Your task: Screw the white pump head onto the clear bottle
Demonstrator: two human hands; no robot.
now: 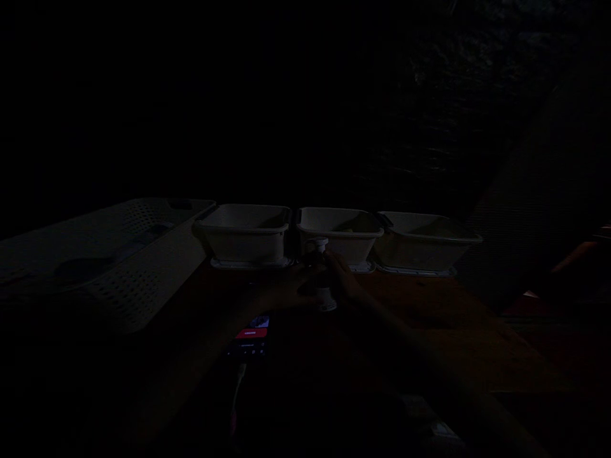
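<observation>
At frame centre, the left hand (305, 285) and right hand (340, 272) curl round a whitish, flare-ended cylinder (326, 301) (too dark for me to name its material), held between them.

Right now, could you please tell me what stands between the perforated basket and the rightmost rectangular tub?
In the head view, the left rectangular tub and middle rectangular tub stand there, side by side.

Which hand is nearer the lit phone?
Left. The left hand is beyond the phone and to its right, at the left side of the white object; the right hand is farther off, at that object's right side.
</observation>
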